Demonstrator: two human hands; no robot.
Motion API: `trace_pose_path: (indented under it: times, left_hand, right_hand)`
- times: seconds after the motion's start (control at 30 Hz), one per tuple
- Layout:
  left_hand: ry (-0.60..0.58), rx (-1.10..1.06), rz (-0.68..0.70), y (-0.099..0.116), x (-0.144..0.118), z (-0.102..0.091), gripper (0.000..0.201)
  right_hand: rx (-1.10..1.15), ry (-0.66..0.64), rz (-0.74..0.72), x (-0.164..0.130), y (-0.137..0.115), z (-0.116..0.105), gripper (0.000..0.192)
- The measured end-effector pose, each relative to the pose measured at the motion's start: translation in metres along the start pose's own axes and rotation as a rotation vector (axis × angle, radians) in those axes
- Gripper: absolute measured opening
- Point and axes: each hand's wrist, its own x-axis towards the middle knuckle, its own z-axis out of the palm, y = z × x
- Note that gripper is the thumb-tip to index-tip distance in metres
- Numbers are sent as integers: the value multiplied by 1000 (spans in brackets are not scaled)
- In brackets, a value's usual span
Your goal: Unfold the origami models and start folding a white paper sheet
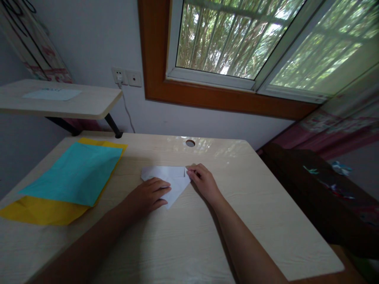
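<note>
A folded sheet of white paper (174,189) lies on the light wooden table, its lower end coming to a point and a folded strip running along its top edge. My left hand (154,193) rests flat on the paper's left part, fingers stretched out and a little apart. At the paper's upper right corner, my right hand (199,175) pinches the edge between thumb and fingers. The fingertips of the right hand partly cover that corner.
On the table's left lie a turquoise sheet (77,173) and a yellow sheet (50,211) beneath it. A raised shelf (97,103) with a paper on it stands at the back left. A round cable hole (190,143) is near the back edge. Behind is a window (222,39).
</note>
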Motion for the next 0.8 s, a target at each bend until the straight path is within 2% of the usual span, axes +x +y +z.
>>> trace_pose_path:
  times: [0.2, 0.3, 0.37, 0.5, 0.6, 0.67, 0.8]
  left_hand:
    - [42, 53, -79, 5, 1, -6, 29]
    - [172, 36, -148, 4, 2, -9, 19]
    - [314, -6, -259, 2, 1, -13, 18]
    - [607, -120, -617, -10, -3, -21, 24]
    - [717, -187, -782, -25, -7, -19, 34]
    - [674, -183, -783, -33, -10, -14, 41]
    - [439, -74, -668, -38, -11, -8, 42]
  right_hand:
    - [-39, -23, 14, 0, 5, 1, 14]
    - [-65, -33, 30, 0, 6, 1, 14]
    - [-67, -34, 37, 0, 8, 2, 15]
    - [-47, -29, 66, -1, 11, 2, 15]
    - [-40, -32, 86, -1, 11, 2, 15]
    - [-37, -38, 89, -1, 9, 1, 16]
    - [-35, -50, 88, -1, 4, -1, 16]
